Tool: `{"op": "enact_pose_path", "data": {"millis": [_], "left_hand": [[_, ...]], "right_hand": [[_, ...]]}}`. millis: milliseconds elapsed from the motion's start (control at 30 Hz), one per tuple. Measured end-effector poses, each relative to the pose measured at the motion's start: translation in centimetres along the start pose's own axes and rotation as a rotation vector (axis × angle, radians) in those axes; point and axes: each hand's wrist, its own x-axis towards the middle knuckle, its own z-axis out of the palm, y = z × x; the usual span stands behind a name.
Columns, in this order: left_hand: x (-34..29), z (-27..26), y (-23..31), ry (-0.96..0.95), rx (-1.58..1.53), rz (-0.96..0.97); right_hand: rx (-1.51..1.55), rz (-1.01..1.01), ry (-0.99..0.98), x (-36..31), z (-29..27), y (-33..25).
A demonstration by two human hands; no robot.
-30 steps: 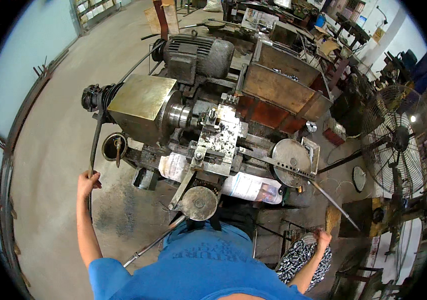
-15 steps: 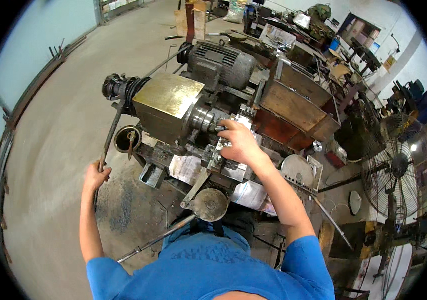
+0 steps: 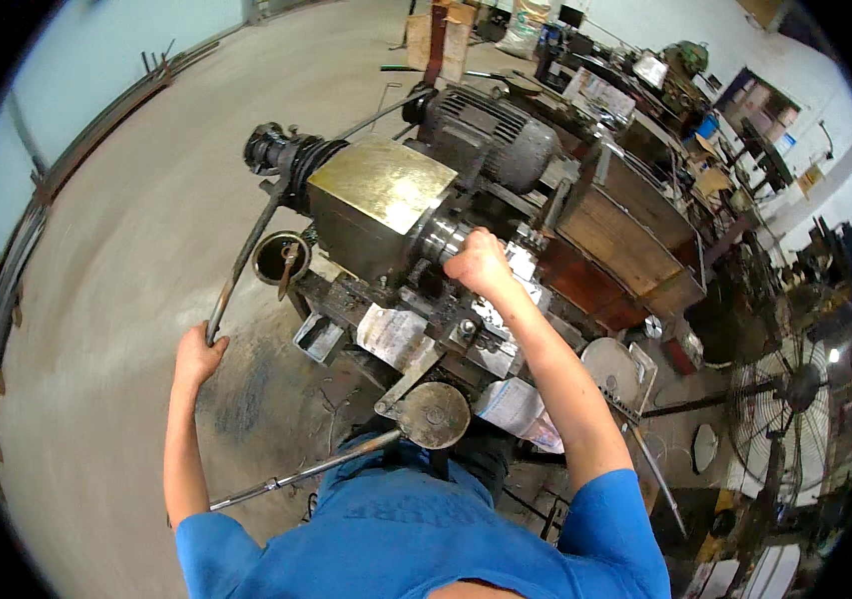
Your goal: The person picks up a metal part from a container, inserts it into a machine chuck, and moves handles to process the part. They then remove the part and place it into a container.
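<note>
My left hand (image 3: 199, 354) is closed round the lower end of a long metal lever (image 3: 249, 248). That lever slants up to the dark clamp assembly at the back of the lathe's box-shaped headstock (image 3: 386, 185). Against the front of the bright round chuck (image 3: 442, 241) is my right hand (image 3: 483, 265), its fingers curled together. Whatever they hold is hidden by the hand. Below that hand lies the lathe's greasy slide (image 3: 466, 327), with a round metal disc (image 3: 434, 414) nearer to me.
A ribbed electric motor (image 3: 496, 140) sits behind the headstock. To the right stand a rusty metal box (image 3: 617, 235) and a caged fan (image 3: 803, 387). A round pot (image 3: 282, 258) and a small metal tray (image 3: 320, 338) are beside the lathe. A long rod (image 3: 306, 471) crosses near my waist.
The view has shifted, so the lathe appears further right. My right hand has moved up to the chuck face, and the short metal piece seen at its fingertips is now hidden. My left hand keeps the lever.
</note>
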Motion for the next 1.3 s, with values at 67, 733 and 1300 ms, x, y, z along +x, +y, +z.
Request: {"op": "enact_pose_path", "data": {"millis": [67,733,1300], "left_hand": [[0.0,0.1,0.5,0.017,0.100,0.002],[7.0,7.5,-2.9,0.507,-0.560,0.159],[8.1,18.9,2.6,-0.314,0.500,0.415]], "right_hand": [[-0.068,-0.117,0.067,0.2,0.6,0.3],[0.198,-0.430,0.378,-6.7,-3.8,2.7],[-0.538,0.835,0.470,-41.0,-5.1,42.8]]}}
